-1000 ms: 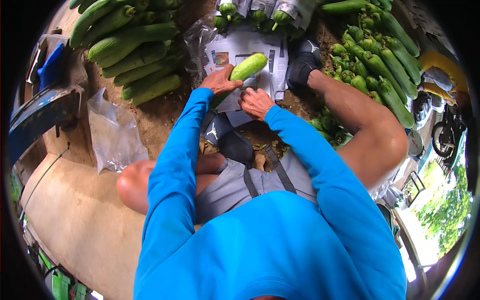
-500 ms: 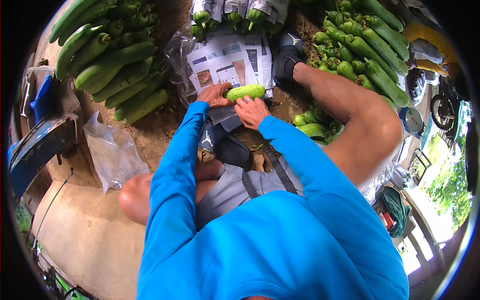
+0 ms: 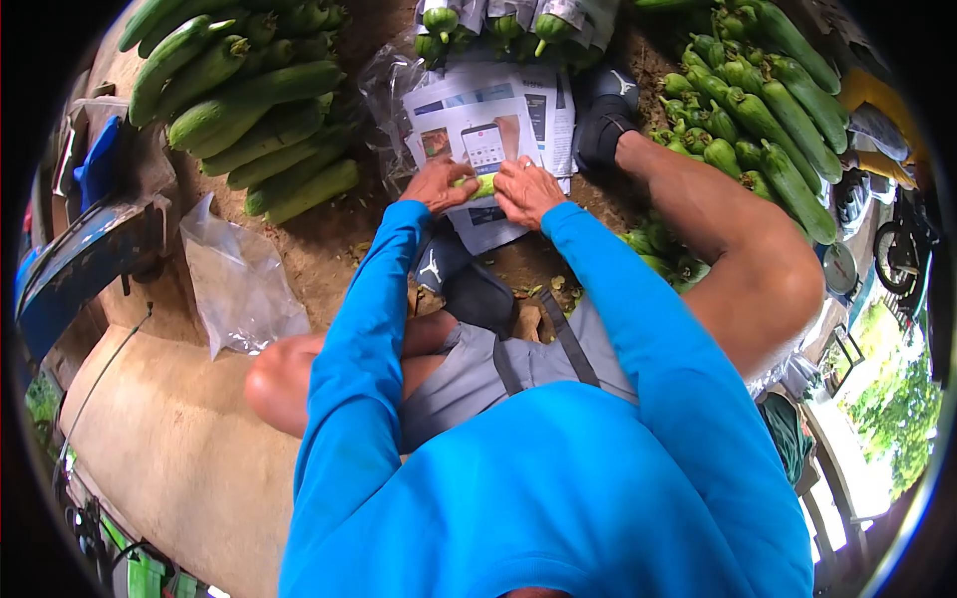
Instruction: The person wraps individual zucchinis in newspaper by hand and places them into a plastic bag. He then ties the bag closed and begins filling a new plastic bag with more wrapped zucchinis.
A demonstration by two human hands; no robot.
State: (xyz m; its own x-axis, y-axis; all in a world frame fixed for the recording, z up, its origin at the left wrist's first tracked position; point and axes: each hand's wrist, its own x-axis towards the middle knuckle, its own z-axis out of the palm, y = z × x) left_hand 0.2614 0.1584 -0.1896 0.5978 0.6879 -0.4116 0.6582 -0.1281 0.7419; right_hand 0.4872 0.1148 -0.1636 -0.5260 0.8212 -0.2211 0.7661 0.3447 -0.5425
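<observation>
A light green cucumber [image 3: 482,186] lies crosswise on the near part of a stack of printed paper sheets [image 3: 469,110]. My left hand [image 3: 439,186] is closed on its left end. My right hand [image 3: 528,191] has its fingers bent together over the right end, so only the middle of the cucumber shows. The sheets rest on the brown ground between my feet.
Long green gourds [image 3: 269,130] are piled at the left, and another pile [image 3: 758,110] lies at the right. Paper-wrapped ones [image 3: 506,22] stand beyond the sheets. A clear plastic bag [image 3: 237,284] lies left of my legs. My shoe [image 3: 601,120] is right of the sheets.
My right hand has moved from the cucumber's near side to its right end and now covers that end. The cucumber sits nearer the front part of the sheets. The whole view has shifted.
</observation>
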